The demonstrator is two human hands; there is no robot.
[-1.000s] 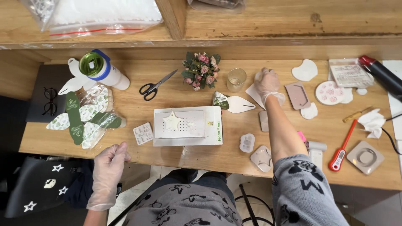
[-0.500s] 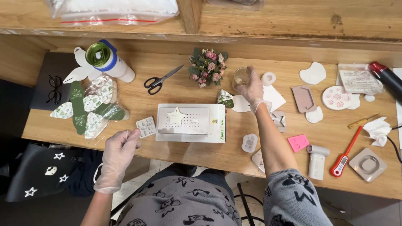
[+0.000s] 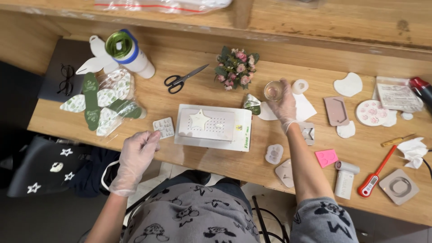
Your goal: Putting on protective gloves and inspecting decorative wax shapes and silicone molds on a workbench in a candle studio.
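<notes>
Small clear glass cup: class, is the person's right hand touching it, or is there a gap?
Touching. The head view shows the right hand with its gloved fingers wrapped against the side of the small clear glass cup, no gap between them.

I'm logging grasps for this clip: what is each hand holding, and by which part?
The right hand grips the small clear glass cup by its side wall. The left hand holds nothing.
</notes>
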